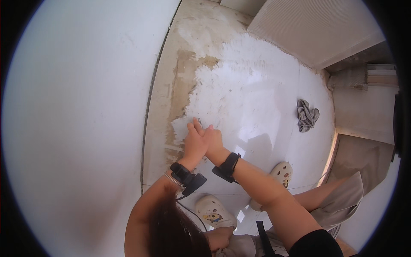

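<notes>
My left hand [195, 143] and my right hand [215, 144] are pressed together low over the floor, right at the ragged border between a white area and a brown, dirty strip. Both hands look closed, the left with a finger pointing forward. A small greyish bit shows by the fingertips, but what they grip is mostly hidden. The white floor [257, 92] is smooth and shiny, with dark specks. Brown residue [183, 83] runs along its left side. A dark band with a box-shaped device [182, 173] is on my left wrist, and another wrist device [227, 168] is on my right.
A crumpled grey cloth [307, 115] lies on the floor to the right. A white panel [90, 107] fills the left side, with a dark gap along its edge. A ribbed panel [317, 34] stands at the back right. My beige clogs [215, 210] are below my arms.
</notes>
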Demonstrator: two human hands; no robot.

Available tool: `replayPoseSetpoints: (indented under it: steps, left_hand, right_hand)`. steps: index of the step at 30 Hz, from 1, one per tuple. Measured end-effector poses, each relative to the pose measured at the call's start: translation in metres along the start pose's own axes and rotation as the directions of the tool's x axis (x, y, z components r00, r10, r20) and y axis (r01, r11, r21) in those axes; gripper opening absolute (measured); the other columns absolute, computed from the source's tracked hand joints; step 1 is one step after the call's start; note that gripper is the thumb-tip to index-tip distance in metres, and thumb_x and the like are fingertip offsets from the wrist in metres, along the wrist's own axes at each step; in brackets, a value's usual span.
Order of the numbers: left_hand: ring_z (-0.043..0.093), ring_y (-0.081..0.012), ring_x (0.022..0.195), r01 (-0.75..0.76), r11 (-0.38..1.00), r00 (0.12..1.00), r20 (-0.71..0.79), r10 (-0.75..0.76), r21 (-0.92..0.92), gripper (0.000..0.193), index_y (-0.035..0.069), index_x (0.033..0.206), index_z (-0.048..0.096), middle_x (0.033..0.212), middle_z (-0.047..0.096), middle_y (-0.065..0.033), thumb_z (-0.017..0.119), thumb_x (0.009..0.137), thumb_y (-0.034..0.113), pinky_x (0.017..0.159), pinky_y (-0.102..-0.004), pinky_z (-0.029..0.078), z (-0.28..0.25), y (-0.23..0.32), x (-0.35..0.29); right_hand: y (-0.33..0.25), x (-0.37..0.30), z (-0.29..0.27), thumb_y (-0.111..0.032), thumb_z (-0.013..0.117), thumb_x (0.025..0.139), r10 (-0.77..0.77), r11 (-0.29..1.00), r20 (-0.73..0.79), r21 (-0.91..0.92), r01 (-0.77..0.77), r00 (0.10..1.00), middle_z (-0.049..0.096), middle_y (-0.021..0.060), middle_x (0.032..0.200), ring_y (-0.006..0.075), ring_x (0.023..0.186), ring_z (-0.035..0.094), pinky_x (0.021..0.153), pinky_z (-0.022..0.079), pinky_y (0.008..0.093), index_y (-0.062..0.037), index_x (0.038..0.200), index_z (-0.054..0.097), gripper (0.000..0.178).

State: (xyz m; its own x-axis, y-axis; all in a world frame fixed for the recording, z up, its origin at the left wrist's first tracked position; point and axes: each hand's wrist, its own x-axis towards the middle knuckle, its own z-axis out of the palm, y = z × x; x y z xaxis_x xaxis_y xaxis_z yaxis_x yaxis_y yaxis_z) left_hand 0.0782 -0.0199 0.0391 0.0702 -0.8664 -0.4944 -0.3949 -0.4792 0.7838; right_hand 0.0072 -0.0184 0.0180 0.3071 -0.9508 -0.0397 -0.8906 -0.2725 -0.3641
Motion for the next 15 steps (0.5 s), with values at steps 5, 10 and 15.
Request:
replayPoseSetpoints:
  steps: [5,10,15]
  left_hand:
    - [0.052,-0.0332,0.079,0.009,0.998,0.998,-0.067,-0.014,-0.065,0.053,-0.008,0.087,0.041,0.085,0.051,-0.0249,0.055,0.070,0.041,0.070,-0.0341,0.040,-0.039,0.019,0.061]
    - [0.050,-0.0398,0.085,-0.004,0.996,0.998,-0.063,-0.002,-0.086,0.061,-0.009,0.097,0.036,0.088,0.051,-0.0289,0.053,0.069,0.042,0.074,-0.0383,0.039,-0.019,-0.004,0.020]
    - [0.049,-0.0412,0.086,0.016,0.996,0.999,-0.039,-0.019,-0.089,0.062,-0.006,0.104,0.032,0.089,0.050,-0.0301,0.052,0.070,0.041,0.074,-0.0392,0.039,-0.011,-0.010,-0.002]
  right_hand:
    - [-0.022,0.074,-0.024,-0.026,0.050,0.067,0.136,0.985,0.231,0.071,-0.156,0.963,0.057,0.0063,0.065,0.0220,0.061,0.058,0.047,0.042,0.0340,-0.0093,0.110,0.041,0.047]
    - [-0.022,0.038,-0.011,-0.023,0.051,0.066,0.106,0.994,0.081,-0.042,-0.102,0.991,0.057,0.0072,0.063,0.0232,0.056,0.056,0.045,0.042,0.0333,-0.0072,0.096,0.046,0.035]
    - [-0.023,0.012,-0.023,-0.024,0.052,0.066,0.085,0.996,0.301,-0.042,-0.075,0.950,0.056,0.0066,0.064,0.0230,0.052,0.054,0.042,0.040,0.0343,-0.0100,0.110,0.042,0.048]
